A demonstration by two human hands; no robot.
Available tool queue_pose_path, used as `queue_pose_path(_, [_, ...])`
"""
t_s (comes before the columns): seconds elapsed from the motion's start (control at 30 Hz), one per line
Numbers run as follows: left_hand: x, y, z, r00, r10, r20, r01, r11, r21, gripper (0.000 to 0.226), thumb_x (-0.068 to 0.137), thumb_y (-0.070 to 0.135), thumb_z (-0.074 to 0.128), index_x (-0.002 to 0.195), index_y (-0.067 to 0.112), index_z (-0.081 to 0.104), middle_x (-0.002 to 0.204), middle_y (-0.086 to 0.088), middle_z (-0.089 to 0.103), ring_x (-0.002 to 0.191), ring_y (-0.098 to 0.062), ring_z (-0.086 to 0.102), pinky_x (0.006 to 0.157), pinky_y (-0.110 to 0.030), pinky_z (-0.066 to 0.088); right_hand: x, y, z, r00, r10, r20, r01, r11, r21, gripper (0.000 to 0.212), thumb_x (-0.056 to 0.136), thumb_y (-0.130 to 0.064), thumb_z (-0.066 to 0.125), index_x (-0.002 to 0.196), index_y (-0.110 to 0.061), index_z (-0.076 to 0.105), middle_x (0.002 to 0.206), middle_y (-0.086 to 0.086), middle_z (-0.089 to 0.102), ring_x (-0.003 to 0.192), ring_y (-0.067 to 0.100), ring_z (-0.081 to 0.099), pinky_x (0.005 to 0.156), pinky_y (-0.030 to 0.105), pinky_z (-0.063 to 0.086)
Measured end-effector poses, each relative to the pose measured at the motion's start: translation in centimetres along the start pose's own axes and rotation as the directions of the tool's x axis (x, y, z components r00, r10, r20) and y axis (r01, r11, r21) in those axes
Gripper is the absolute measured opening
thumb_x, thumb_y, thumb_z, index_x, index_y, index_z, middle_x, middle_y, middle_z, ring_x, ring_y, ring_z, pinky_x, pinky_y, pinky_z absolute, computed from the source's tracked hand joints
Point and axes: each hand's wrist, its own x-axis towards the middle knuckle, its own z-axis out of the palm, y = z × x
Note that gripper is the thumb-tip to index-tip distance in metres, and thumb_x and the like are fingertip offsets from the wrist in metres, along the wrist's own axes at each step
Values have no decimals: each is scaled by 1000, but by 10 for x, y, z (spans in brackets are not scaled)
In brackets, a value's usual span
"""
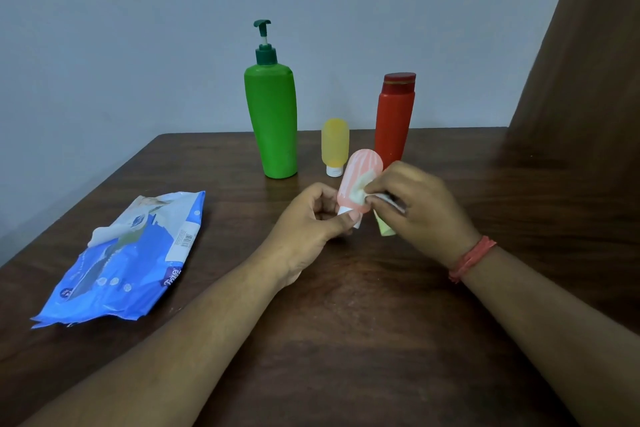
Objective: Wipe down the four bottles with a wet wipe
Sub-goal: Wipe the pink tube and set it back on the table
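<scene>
Left hand (308,218) gripped pink bottle (358,184) by its cap end above the desk (346,340); right hand (420,208) pinched wet wipe (360,189) against it. Green bottle (273,121), yellow bottle (335,146), red bottle (394,118) stood behind.

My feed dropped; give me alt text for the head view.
Left hand holds a pink bottle while right hand rubs it with a wipe. Green, yellow and red bottles stand behind; wipes pack lies left.
</scene>
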Motion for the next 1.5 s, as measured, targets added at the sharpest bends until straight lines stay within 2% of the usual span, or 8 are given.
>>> queue_pose_path(0.17, [0,2,1,999,1,35,-3,999,46,20,87,8,76,103,11,63,99,-9,66,85,-18,68,92,-44,58,4,8,-2,958,178,-226,-187,982,-18,10,93,-18,69,101,-13,72,101,1,66,89,13,60,75,25,47])
queue_pose_path(0.37, [-1,2,-1,1000,-12,-2,12,999,-42,18,85,9,78,97,14,65,96,-5,67,92,-22,66,96,-49,57,2,-3,1,997,-68,25,68,997,-21,16,93,-27,63,101,-17,72,96,-3,64,87,15,62,72,29,49])
queue_pose_path(0.53, [-1,3,0,1000,-26,-5,26,1000,-11,22,85,4,77,100,13,63,105,-11,66,97,-28,69,94,-48,58,5,4,-6,974,135,-185,-152,985,-80,15,94,-20,68,107,-14,72,105,2,66,93,15,62,80,25,47])
queue_pose_path(0.77, [-2,2,0,1000,-12,-28,12,1000,-26,22,82,8,80,96,16,65,95,-1,71,94,-24,69,98,-57,54,3,-4,-2,999,-30,27,31,997,-70,17,93,-17,68,109,-16,71,105,-2,62,95,14,60,80,26,48])
queue_pose_path(0.97, [-1,1,1,1000,8,-9,-7,998,66,24,83,10,80,100,16,64,108,-10,69,97,-25,68,97,-54,54,7,5,-9,966,163,-201,-182,980,-82,15,92,-10,70,107,-10,72,106,6,64,96,17,60,84,16,37])
queue_pose_path(1.13, [-2,1,-1,998,38,-56,-36,999,29,24,80,18,83,96,19,66,102,-12,71,91,-22,65,96,-55,52,4,-8,-4,994,-83,75,85,996,-32,17,91,-15,71,108,-12,72,106,1,63,99,15,61,83,25,49])
queue_pose_path(1.33, [1,0,1,999,33,-38,-30,997,68,27,81,11,82,101,19,66,101,2,71,93,-16,66,95,-47,54,7,5,-11,970,138,-200,-152,987,-56,13,90,-10,72,104,-10,73,104,4,65,96,16,61,85,18,40])
queue_pose_path(1.5, [3,-3,-2,996,42,-73,-42,999,3,25,77,14,84,95,25,70,99,1,72,96,-24,68,91,-45,54,3,-2,-3,998,-69,10,69,998,-12,15,88,-12,74,102,-13,73,102,0,65,96,9,59,85,12,42])
